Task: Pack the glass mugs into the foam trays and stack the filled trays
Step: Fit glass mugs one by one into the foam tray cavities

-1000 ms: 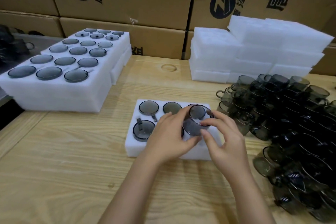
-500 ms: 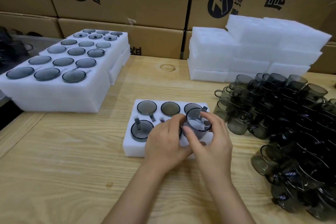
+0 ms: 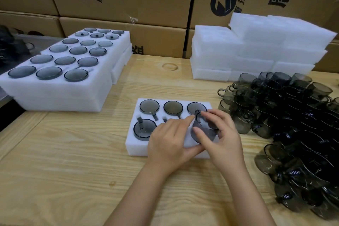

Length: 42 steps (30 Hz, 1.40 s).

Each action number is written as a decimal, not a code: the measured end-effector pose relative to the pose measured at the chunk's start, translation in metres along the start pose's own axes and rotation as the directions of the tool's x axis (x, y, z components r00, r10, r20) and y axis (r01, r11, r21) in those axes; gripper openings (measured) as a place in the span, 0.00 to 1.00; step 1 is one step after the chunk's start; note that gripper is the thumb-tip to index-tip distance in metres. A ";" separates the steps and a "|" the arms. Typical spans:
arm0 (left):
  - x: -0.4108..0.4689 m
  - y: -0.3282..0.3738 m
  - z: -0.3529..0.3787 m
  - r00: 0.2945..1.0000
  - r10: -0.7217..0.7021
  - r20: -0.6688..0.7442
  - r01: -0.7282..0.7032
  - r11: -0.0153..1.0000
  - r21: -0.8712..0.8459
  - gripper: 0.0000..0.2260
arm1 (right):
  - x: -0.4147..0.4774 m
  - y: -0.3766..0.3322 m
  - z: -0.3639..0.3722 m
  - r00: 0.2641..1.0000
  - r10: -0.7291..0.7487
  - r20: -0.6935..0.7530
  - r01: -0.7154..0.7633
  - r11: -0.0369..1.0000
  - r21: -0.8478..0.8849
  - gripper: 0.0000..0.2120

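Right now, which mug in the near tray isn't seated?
The near-right mug, gripped in the right hand: it stands tilted, proud of the foam tray; the four other visible mugs sit sunk in their pockets.

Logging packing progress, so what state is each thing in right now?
held mug: tilted over the front right pocket, not seated.
left hand: holds the mug's left side.
right hand: grips the mug from above.
front tray: holds four seated mugs; one pocket hidden.
filled trays: stacked, far left.
empty trays: stacked, back right.
loose mugs: heaped, unpacked, right.
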<state>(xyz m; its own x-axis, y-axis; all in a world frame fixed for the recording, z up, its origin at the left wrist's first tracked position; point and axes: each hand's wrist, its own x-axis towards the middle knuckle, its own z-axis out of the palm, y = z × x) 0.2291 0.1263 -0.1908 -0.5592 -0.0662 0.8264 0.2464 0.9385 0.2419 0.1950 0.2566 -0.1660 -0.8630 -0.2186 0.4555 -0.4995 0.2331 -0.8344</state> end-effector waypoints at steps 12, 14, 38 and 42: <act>0.000 -0.001 -0.007 0.983 -0.006 0.182 0.023 0.996 -0.091 0.23 | 0.010 0.009 -0.012 0.975 -0.040 0.219 0.033 0.999 0.034 0.24; 0.000 -0.001 -0.008 0.981 -0.023 0.194 0.045 0.993 -0.110 0.22 | 0.013 0.010 -0.010 0.967 -0.065 0.248 0.069 0.998 -0.010 0.22; 0.006 0.003 -0.011 0.955 -0.242 0.170 0.254 0.966 -0.050 0.21 | 0.001 0.012 -0.005 0.960 -0.125 0.252 0.232 0.857 -0.460 0.26; 0.008 0.005 -0.012 0.961 -0.185 0.206 0.197 0.980 -0.040 0.20 | 0.005 0.008 -0.007 0.963 -0.066 0.260 0.185 0.867 -0.462 0.28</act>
<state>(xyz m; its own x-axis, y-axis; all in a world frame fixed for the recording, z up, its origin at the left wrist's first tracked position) 0.2359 0.1262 -0.1771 -0.7461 -0.1675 0.6444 0.1627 0.8926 0.4204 0.1856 0.2640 -0.1682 -0.7783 -0.4726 0.4133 -0.6277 0.5997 -0.4963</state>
